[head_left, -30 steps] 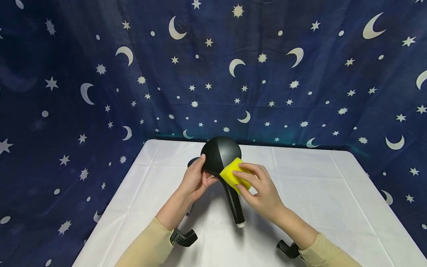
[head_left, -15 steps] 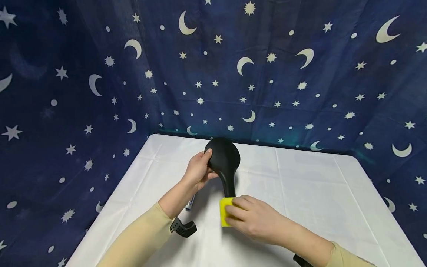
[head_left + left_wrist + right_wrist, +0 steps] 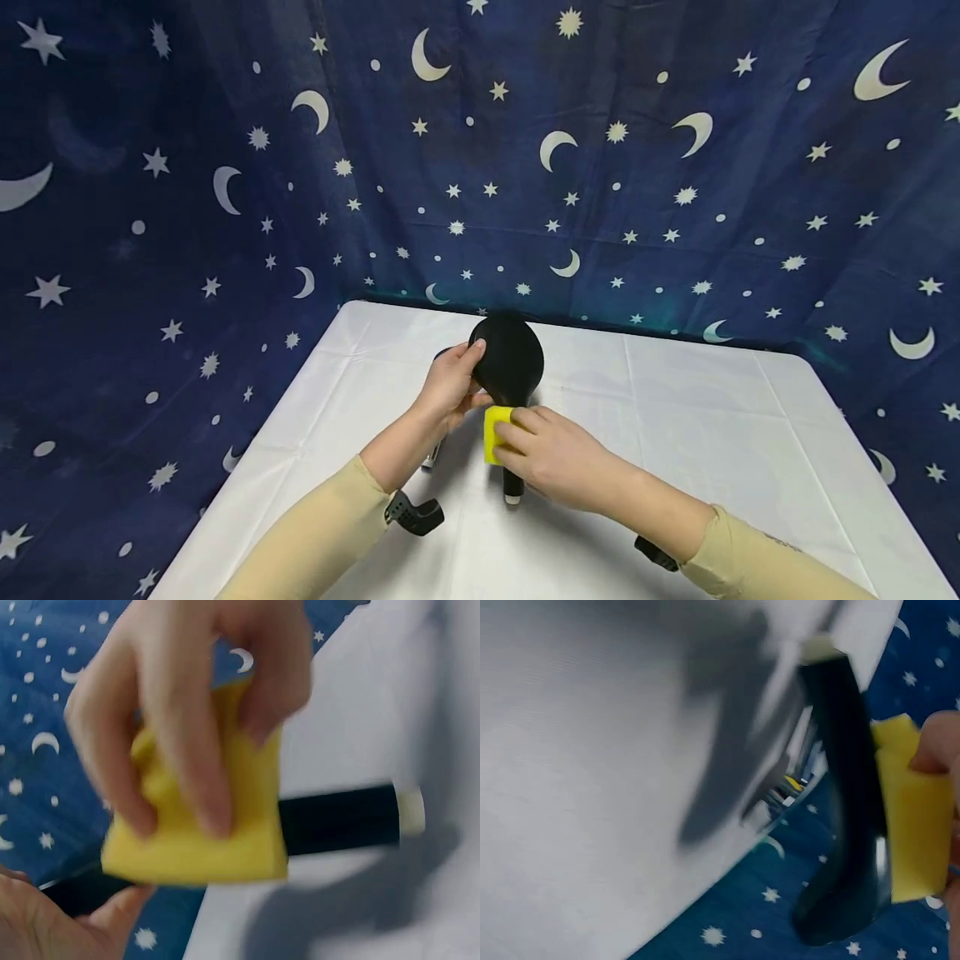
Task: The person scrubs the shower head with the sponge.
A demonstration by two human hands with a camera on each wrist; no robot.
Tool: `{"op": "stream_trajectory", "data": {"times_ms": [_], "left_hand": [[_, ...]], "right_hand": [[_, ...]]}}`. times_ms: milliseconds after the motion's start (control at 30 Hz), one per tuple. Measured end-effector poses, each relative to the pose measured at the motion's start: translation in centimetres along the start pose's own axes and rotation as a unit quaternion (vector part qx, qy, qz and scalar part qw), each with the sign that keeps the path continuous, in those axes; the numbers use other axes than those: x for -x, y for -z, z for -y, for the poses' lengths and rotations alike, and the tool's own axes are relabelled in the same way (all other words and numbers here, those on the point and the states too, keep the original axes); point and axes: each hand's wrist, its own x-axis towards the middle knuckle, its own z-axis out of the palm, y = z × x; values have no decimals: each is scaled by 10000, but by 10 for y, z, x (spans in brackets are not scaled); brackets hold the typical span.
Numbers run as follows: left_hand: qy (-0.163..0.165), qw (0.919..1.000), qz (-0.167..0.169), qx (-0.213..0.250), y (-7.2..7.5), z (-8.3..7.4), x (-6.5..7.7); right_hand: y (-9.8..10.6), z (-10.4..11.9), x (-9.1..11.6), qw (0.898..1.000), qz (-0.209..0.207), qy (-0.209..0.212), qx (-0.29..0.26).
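My left hand (image 3: 448, 383) grips the round head of a black shower head (image 3: 508, 354) by its left edge, thumb on top. The shower head is held over the table with its handle slanting towards me and a whitish tip at the end. Against the handle, my right hand (image 3: 558, 458) holds a yellow sponge (image 3: 492, 429) between curled fingers and thumb. In the left wrist view the sponge (image 3: 217, 859) lies across the handle (image 3: 341, 821), covering its middle. From the right wrist view, the sponge (image 3: 915, 832) sits along one side of the handle (image 3: 844, 750).
A white cloth (image 3: 697, 467) covers the table. Behind my left hand lies a slim silvery thing (image 3: 431, 458), mostly hidden; small items (image 3: 791, 787) also show in the right wrist view. A dark blue curtain (image 3: 510, 158) with moons and stars hangs behind.
The sponge has gone from the shower head's neck down to the handle's end, then back up to mid-handle. The shower head has turned so its handle points more straight towards me.
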Motion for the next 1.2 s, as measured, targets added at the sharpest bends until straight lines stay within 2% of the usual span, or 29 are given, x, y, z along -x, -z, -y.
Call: {"op": "stream_trajectory", "data": {"times_ms": [133, 300, 367, 433, 500, 567, 633, 667, 733, 900, 967, 1000, 1067, 1200], "left_hand": [[287, 9987, 283, 311, 8, 7, -2], [416, 9934, 885, 598, 13, 8, -2], [428, 9913, 1114, 561, 13, 7, 0], [450, 9896, 1296, 436, 11, 9, 2], [456, 9875, 1464, 372, 10, 11, 3], [468, 9858, 1573, 364, 10, 13, 4], [452, 9849, 1619, 407, 10, 13, 5], [438, 9850, 1604, 449, 11, 13, 5], [410, 9854, 1545, 586, 14, 12, 5], [399, 9849, 1427, 896, 22, 12, 2], [448, 9821, 1547, 975, 24, 12, 2], [467, 9801, 1635, 1023, 25, 12, 1], [495, 9757, 1809, 1130, 25, 13, 1], [457, 9709, 2020, 1204, 24, 15, 0]], "right_hand": [[-2, -4, 14, 9988, -249, 170, -390], [-4, -32, 25, 9942, -975, 13, -462], [-2, -47, 26, 9910, -1197, -313, -510], [0, -62, 27, 9846, -1418, -829, -601], [0, -77, 27, 9721, -1611, -1534, -742], [0, -86, 27, 9550, -1726, -2211, -960], [-1, -85, 28, 9398, -1910, -2575, -1182], [-1, -81, 28, 9362, -1983, -2603, -1278], [-2, -67, 28, 9394, -2042, -2361, -1417], [-3, -21, 27, 9692, -1890, -855, -1330], [-2, -15, 28, 9748, -1883, -413, -1123], [0, -16, 28, 9758, -1909, -350, -1010], [3, -24, 30, 9730, -2084, -573, -807], [9, -43, 33, 9541, -2239, -1798, -855]]}}
